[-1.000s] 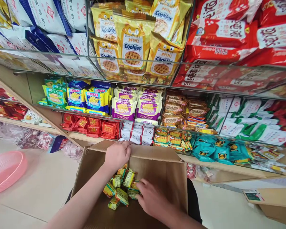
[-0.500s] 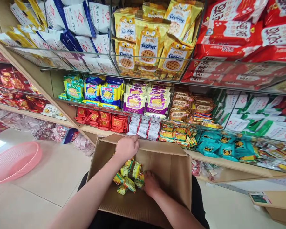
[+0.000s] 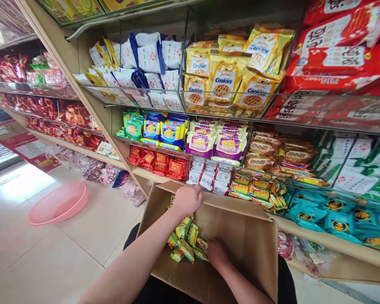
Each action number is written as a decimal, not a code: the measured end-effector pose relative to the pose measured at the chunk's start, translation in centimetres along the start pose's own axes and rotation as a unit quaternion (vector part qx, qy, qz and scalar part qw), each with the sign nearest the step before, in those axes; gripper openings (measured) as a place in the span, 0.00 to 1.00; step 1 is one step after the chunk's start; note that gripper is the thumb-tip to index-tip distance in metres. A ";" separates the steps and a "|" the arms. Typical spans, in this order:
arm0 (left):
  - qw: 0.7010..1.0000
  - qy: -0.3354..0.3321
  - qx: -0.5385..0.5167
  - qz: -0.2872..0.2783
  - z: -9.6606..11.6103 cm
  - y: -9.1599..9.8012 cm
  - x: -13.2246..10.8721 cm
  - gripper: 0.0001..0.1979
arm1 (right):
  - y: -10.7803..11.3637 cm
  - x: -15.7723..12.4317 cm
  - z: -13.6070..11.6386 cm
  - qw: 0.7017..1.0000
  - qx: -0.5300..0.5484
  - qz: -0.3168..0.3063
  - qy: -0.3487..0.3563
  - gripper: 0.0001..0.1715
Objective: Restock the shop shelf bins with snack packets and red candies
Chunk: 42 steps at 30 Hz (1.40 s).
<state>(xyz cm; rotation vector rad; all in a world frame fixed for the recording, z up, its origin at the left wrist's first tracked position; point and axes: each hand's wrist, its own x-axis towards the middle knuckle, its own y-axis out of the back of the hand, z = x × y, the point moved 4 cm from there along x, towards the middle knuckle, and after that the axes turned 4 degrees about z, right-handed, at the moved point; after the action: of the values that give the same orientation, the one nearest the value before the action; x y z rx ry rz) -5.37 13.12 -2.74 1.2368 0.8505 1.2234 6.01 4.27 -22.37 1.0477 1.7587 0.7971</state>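
An open cardboard box (image 3: 240, 228) rests on my lap, tilted toward the shelves. My left hand (image 3: 188, 199) is closed over its far edge. Small yellow-and-green wrapped snack packets (image 3: 186, 249) lie in a loose heap in the left half of the box. My right hand (image 3: 217, 253) is inside, at the heap's right side, with its fingers curled beside the nearest packets. Its fingertips are partly hidden, so what they hold is unclear. My left forearm covers part of the heap.
Beyond the box, shelves with clear dividers hold yellow-green packets (image 3: 251, 188), white packets (image 3: 209, 175), red packets (image 3: 161, 162), teal packets (image 3: 338, 221) and cookie bags (image 3: 224, 78). A pink plastic basket (image 3: 58, 204) and bagged goods (image 3: 133, 192) are on the tiled floor at left.
The view has swung left and up, so everything sits further right and lower. My left hand stays on the box edge. My right hand's fingers look more curled beside the packets.
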 end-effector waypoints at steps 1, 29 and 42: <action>0.999 -0.017 -0.038 0.014 0.0 0.3 -0.1 0.14 | 0.5 0.0 0.0 1.000 0.008 0.000 -0.005 0.11; 0.789 0.059 -0.597 -0.132 5.9 2.1 -6.7 0.13 | 16.0 -10.7 -1.6 0.809 0.566 0.125 0.100 0.17; 0.997 -0.015 -0.072 -0.028 0.8 1.4 2.2 0.17 | 20.8 -4.4 16.4 0.866 0.291 0.402 -0.067 0.24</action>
<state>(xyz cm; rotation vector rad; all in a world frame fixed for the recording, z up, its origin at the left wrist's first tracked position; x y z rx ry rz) -4.48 14.94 -0.90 1.1054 0.7561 1.1967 28.62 10.43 -9.29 2.2734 1.4333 0.6382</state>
